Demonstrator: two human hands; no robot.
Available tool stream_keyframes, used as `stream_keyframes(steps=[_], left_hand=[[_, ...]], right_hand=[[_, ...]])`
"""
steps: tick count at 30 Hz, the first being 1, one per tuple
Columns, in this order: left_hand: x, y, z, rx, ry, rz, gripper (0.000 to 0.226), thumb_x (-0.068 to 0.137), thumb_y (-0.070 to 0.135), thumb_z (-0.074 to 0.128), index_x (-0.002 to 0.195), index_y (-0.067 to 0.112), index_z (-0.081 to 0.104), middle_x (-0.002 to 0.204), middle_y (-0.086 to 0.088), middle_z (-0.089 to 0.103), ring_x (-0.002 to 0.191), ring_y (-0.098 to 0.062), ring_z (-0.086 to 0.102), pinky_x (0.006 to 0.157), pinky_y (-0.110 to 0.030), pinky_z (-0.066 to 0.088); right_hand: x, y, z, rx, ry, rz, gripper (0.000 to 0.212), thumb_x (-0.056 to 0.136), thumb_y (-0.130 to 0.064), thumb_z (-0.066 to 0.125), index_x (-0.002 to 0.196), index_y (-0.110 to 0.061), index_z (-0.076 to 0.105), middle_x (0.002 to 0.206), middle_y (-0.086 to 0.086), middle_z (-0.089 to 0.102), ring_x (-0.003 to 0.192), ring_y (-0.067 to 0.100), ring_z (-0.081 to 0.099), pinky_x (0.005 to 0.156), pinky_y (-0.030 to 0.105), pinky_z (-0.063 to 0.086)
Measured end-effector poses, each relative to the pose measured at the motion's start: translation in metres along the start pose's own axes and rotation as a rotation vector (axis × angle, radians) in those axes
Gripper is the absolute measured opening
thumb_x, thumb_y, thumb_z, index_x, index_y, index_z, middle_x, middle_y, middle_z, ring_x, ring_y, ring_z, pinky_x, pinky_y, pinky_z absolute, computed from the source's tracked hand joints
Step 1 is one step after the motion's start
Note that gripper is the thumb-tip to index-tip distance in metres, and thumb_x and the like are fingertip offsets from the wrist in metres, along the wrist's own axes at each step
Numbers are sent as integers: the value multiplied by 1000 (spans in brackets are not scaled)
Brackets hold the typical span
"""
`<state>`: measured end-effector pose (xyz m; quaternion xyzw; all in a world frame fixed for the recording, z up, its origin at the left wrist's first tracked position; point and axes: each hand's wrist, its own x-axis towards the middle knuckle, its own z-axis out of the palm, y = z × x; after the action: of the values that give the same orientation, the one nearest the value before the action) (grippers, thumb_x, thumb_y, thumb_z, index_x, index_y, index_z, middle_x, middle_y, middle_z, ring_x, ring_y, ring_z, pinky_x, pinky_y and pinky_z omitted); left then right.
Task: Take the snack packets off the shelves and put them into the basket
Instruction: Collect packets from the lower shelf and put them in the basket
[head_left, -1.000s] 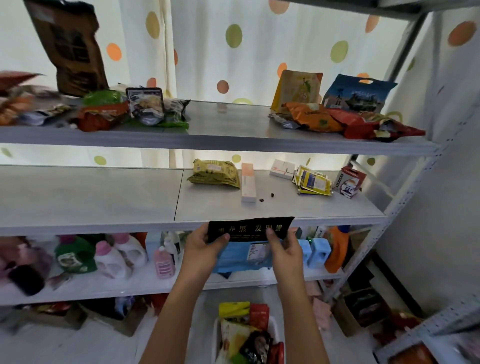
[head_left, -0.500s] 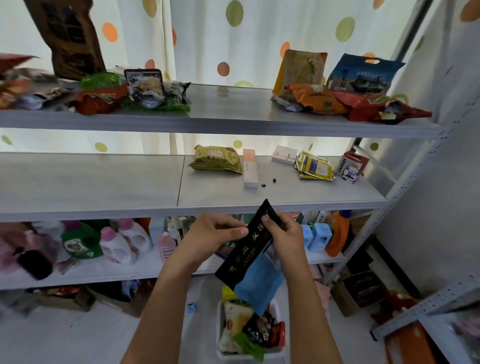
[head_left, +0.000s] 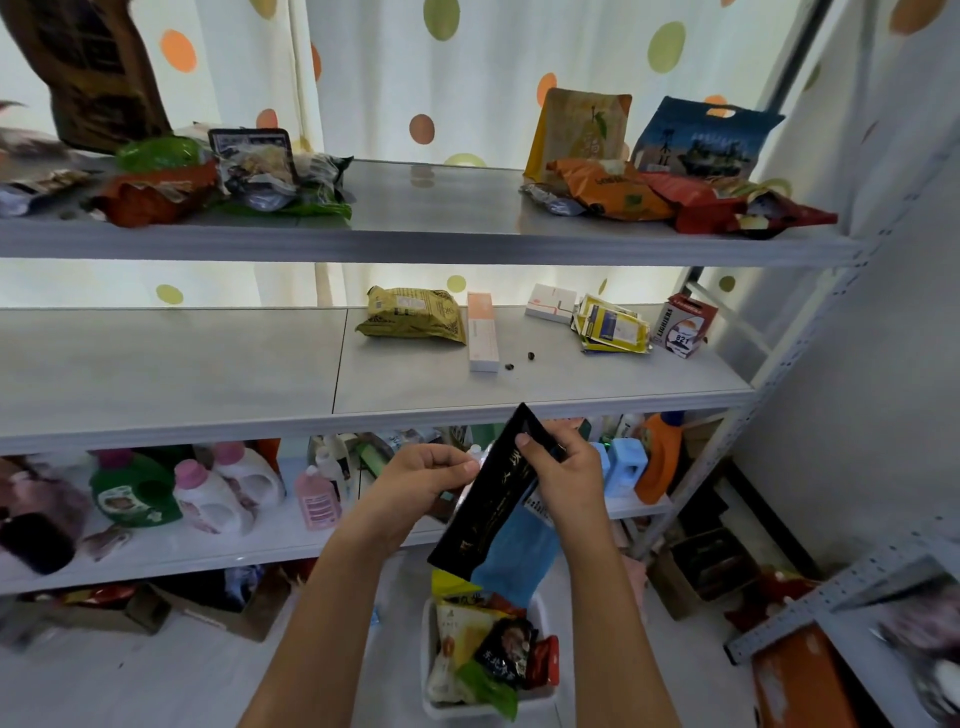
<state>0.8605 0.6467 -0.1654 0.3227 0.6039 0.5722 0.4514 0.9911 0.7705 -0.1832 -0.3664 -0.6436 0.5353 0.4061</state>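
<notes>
the small red-and-white cardboard box (head_left: 683, 331) at the right end of the middle shelf reads "lighiers" up its side and "821" on its front. the other packets' print is too blurred to read.

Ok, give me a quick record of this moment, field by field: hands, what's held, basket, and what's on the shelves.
right hand: grips the black-and-blue packet near its top
left hand: loosely curled beside the packet; contact unclear
packet: tilted, lower end above the basket
basket: white, on the floor, already full of packets
top shelf: snack bags at both ends
middle shelf: yellow bag, pink box, small packets at right; left half bare
lower shelf: detergent bottles
</notes>
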Motion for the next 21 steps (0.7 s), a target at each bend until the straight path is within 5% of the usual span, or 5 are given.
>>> stream_keyframes(steps=[4,6,9,13,21], left_hand=[[12,-9,6,7,104,-9,19,95,16,58,84,8,71,73,-10,63,64,-24,55,61,-30,42],[19,-12,10,39,154,36,17,95,14,59,84,7,70,72,-14,59,66,-26,49,59,-31,39],[25,-9,20,80,196,140,15,95,7,57,89,-3,67,70,-10,59,60,-15,54,53,-22,46],[30,-6,25,126,212,226,14,95,3,56,86,-1,67,68,0,63,56,1,58,55,-15,48],[38,-13,17,285,244,274,24,94,8,59,75,21,65,62,11,58,54,4,50,61,-20,45]], right_hand=[[5,2,7,-283,183,-7,18,85,-25,74,102,-21,70,108,-2,61,104,15,56,89,28,47],[4,-11,8,-140,84,92,9,89,-27,71,85,-19,70,85,-2,68,84,17,64,73,28,54],[2,-25,12,41,-169,305,23,89,-30,71,81,-8,74,71,6,73,68,23,72,59,35,60],[5,-28,11,78,-210,302,16,88,-22,72,86,-6,75,80,13,75,77,25,74,64,38,61],[12,-27,15,-17,-275,240,18,90,-5,64,76,-9,74,78,17,74,78,32,73,73,43,62]])
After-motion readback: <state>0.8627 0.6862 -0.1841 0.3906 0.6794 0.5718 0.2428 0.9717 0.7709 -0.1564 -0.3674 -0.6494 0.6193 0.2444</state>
